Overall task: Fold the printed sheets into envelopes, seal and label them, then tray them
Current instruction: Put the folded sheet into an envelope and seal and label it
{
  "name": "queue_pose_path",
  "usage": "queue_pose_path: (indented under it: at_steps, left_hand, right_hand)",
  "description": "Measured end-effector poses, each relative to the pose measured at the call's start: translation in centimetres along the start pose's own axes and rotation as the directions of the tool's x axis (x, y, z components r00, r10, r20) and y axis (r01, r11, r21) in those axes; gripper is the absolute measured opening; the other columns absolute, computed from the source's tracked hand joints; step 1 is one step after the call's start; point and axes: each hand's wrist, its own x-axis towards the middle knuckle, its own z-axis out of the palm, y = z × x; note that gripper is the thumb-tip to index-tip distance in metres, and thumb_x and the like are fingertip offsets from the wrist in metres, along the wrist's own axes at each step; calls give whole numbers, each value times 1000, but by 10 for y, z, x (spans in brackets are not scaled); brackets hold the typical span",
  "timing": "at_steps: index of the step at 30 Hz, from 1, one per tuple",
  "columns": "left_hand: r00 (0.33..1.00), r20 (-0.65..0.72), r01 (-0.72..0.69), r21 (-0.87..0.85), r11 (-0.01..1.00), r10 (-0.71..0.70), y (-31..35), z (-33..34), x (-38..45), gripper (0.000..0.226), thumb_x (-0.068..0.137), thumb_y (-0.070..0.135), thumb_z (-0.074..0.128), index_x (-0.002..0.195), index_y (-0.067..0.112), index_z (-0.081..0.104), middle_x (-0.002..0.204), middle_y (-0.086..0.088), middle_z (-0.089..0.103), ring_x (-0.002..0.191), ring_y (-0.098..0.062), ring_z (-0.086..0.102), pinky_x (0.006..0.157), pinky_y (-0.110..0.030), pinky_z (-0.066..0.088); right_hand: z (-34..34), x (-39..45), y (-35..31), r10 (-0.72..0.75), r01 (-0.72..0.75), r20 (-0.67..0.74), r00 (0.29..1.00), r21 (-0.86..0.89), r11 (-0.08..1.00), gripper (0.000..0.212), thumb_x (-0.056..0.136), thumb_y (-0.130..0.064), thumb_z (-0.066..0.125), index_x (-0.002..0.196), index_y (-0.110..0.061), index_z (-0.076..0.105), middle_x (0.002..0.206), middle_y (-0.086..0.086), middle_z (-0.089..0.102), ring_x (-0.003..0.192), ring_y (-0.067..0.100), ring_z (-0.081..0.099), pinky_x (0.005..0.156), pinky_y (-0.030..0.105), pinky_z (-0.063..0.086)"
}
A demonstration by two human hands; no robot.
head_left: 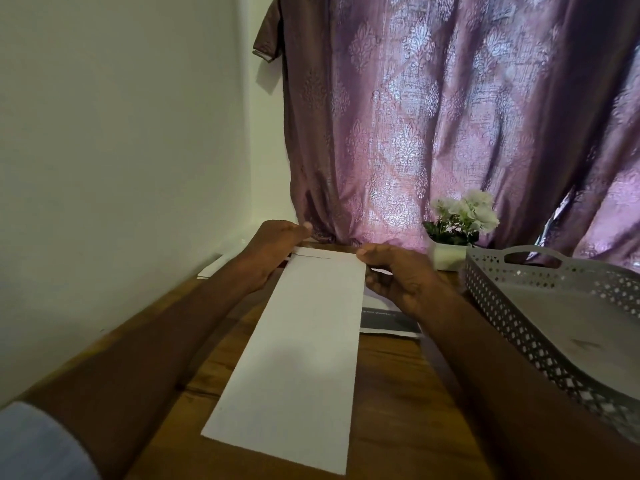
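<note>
Both hands are gripping the far end of the envelope [298, 348].
Its long axis is running near-to-far on the surface [391, 403]; left hand [273, 251] and right hand [398, 275] are pinching opposite far corners, equally close.

The dark printed sheet [389, 322] bears text too blurred to read.

My feed is dim and warm, with daylight glowing through the purple curtain [467, 116] at the back, brightest low down behind the white flowers [464, 213], which bloom out soft and hazy. The arms read dark against that backlight, and a faint shadow lies across the long white envelope [294, 348]. The desk [391, 393] shows little sheen. The wide lens bows the wall corner and stretches the grey tray [540, 337] at the right edge. Detail is smeared throughout, and the small print on the sheet [388, 320] is unreadable.
</note>
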Motion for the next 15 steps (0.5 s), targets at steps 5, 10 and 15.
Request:
queue_pose_path:
  at_steps: [5,10,15]
  left_hand:
    - [962,244,73,194,978,-120,9,-3,-12,46,86,60,66,93,15,71,91,-8,74,78,-17,71,69,-26,54]
    - [889,432,160,23,987,-154,8,-17,-15,26,89,31,77,100,8,75,84,-6,80,67,-17,76,59,-24,59]
    - [895,412,199,-18,980,-174,4,-20,-10,43,74,34,85,106,6,75,95,-11,80,80,-22,77,78,-33,60]
  right_hand:
    - [8,0,5,12,-8,80,997,-52,999,14,81,-3,79,95,-7,77,95,16,75,79,25,64,69,31,59]
    - [10,-2,3,-16,19,79,997,-47,999,13,83,-4,77,95,-8,77,89,12,74,70,20,65,59,25,56]
    - [6,-4,0,-32,32,36,999,-3,999,24,82,0,78,104,-8,72,89,11,73,69,20,66,59,26,56]
